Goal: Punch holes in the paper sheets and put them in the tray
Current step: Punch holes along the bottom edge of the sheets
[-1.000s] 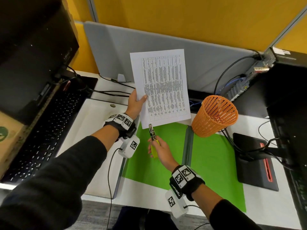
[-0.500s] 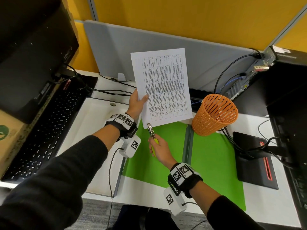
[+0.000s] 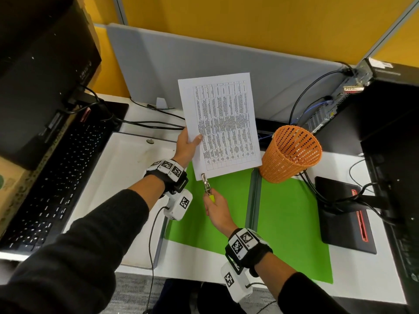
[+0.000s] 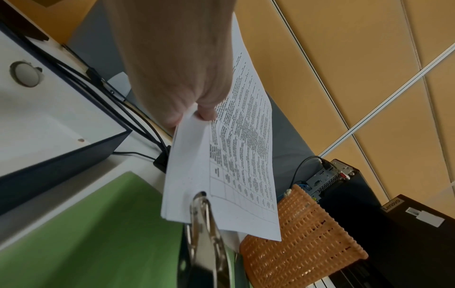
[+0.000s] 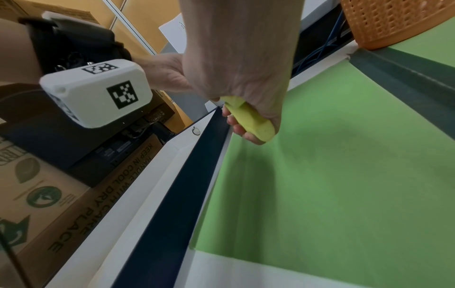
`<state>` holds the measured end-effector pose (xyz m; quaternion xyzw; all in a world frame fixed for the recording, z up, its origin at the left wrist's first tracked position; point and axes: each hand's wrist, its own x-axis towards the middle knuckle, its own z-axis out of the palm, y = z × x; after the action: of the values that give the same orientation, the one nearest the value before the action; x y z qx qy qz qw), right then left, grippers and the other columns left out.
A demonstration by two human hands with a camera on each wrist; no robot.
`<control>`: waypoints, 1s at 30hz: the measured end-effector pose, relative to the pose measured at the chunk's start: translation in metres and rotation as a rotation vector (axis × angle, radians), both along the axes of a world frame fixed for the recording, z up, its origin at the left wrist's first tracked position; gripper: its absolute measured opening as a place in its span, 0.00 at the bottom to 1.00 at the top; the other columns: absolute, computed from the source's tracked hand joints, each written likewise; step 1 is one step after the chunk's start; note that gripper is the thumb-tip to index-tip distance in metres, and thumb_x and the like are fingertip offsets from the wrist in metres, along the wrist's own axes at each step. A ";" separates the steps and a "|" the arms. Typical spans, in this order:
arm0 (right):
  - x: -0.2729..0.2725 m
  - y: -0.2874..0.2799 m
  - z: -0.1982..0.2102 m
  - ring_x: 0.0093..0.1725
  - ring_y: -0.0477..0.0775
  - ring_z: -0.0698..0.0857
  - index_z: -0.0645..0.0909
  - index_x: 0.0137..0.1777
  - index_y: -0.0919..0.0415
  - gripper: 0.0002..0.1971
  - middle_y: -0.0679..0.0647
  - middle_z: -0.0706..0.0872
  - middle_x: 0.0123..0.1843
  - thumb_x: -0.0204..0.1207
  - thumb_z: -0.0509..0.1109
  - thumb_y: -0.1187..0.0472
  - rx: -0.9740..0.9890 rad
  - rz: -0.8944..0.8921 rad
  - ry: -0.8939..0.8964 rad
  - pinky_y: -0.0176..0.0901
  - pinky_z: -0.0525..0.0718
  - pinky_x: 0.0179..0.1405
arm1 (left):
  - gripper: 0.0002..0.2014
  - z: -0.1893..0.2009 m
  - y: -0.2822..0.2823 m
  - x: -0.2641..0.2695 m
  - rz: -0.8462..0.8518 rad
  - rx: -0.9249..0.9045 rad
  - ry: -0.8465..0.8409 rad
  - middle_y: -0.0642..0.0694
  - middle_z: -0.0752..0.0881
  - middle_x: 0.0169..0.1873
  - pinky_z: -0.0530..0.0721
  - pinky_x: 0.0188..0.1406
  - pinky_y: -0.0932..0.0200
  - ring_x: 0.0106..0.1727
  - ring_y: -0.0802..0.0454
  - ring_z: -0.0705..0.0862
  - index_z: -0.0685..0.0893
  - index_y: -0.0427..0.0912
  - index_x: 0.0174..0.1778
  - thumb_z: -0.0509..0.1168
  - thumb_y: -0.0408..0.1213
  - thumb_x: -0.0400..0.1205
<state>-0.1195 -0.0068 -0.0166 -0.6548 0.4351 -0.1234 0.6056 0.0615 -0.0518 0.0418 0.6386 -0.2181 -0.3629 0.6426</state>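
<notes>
My left hand [image 3: 189,145] pinches the left edge of a thin stack of printed paper sheets [image 3: 223,123] and holds them upright above the desk; the left wrist view shows the thumb on the sheets [image 4: 221,175]. My right hand [image 3: 216,208] grips the yellow handles [image 5: 248,118] of a metal hole punch [image 3: 205,183]. The punch's metal head [image 4: 200,204] sits over the sheets' lower left corner. A white tray [image 3: 118,177] with a dark rim lies on the desk to the left, under my left forearm.
An orange mesh basket [image 3: 292,152] stands right of the paper. Green mats [image 3: 288,218] cover the desk centre. A keyboard [image 3: 52,177] and monitor sit left, a computer tower [image 3: 362,91] with cables back right, and a black stand [image 3: 344,216] right.
The right hand has raised the punch a little, so its head now meets the sheets' lower left corner. The left hand has shifted the paper slightly right.
</notes>
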 end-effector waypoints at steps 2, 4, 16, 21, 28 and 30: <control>-0.003 0.004 -0.007 0.34 0.47 0.69 0.73 0.37 0.44 0.10 0.49 0.73 0.34 0.79 0.58 0.56 0.002 -0.009 0.021 0.39 0.68 0.30 | 0.22 -0.006 0.001 -0.004 -0.001 0.015 0.002 0.33 0.78 0.70 0.77 0.68 0.37 0.69 0.36 0.79 0.70 0.29 0.74 0.61 0.24 0.83; -0.007 0.007 -0.010 0.35 0.46 0.68 0.73 0.35 0.43 0.10 0.48 0.72 0.33 0.78 0.58 0.55 0.003 -0.016 0.027 0.39 0.68 0.32 | 0.22 -0.012 0.002 -0.008 -0.020 0.021 -0.002 0.33 0.79 0.69 0.77 0.68 0.37 0.69 0.36 0.79 0.70 0.30 0.74 0.61 0.24 0.83; -0.019 0.017 -0.032 0.33 0.46 0.67 0.72 0.35 0.42 0.06 0.47 0.70 0.33 0.73 0.58 0.50 0.036 -0.023 0.062 0.37 0.64 0.31 | 0.21 -0.031 0.012 -0.022 -0.052 0.013 0.018 0.34 0.79 0.69 0.78 0.69 0.40 0.70 0.38 0.79 0.71 0.30 0.74 0.61 0.24 0.84; -0.022 0.019 -0.036 0.33 0.45 0.66 0.73 0.36 0.44 0.05 0.48 0.70 0.33 0.73 0.59 0.51 0.041 -0.056 0.065 0.37 0.64 0.32 | 0.21 -0.035 0.012 -0.025 -0.044 0.012 0.034 0.32 0.78 0.69 0.77 0.69 0.38 0.70 0.36 0.78 0.70 0.29 0.73 0.61 0.24 0.83; -0.023 0.020 -0.033 0.37 0.50 0.70 0.74 0.41 0.49 0.07 0.49 0.73 0.34 0.72 0.58 0.48 0.025 -0.030 0.068 0.41 0.68 0.36 | 0.21 -0.034 0.011 -0.023 -0.040 0.017 0.032 0.33 0.78 0.70 0.77 0.69 0.39 0.70 0.37 0.78 0.70 0.29 0.74 0.61 0.24 0.84; -0.023 0.019 -0.025 0.41 0.54 0.75 0.73 0.42 0.46 0.03 0.54 0.77 0.37 0.76 0.59 0.52 0.015 -0.011 0.066 0.41 0.72 0.35 | 0.22 -0.034 0.011 -0.022 -0.035 0.021 0.031 0.33 0.78 0.70 0.78 0.69 0.40 0.70 0.37 0.78 0.70 0.28 0.74 0.61 0.25 0.84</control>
<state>-0.1425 0.0125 -0.0417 -0.6516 0.4593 -0.1019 0.5951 0.0393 -0.0405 0.0082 0.6358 -0.2156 -0.3861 0.6326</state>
